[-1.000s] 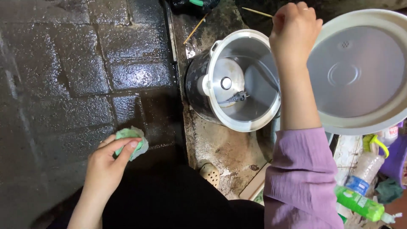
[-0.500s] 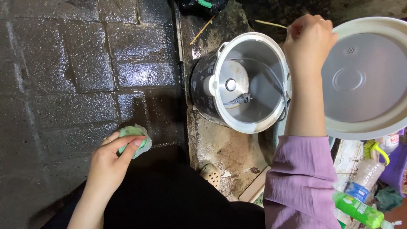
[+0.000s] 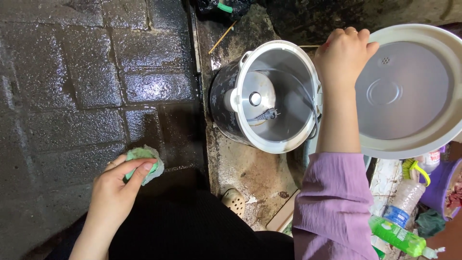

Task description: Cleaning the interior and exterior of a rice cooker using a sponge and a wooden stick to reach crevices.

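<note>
Your left hand pinches the green-and-white scrubbing sponge well left of the open metal cooker pot, whose round white lid your right hand grips by the rim.

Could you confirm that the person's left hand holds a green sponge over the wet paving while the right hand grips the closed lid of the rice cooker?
Not quite: the lid is open, not closed. The head view shows it swung back, with the right hand gripping its rim and the cooker showing its bare interior with a power cord inside. The rest holds: the left hand holds a green sponge over the wet paving.
</note>
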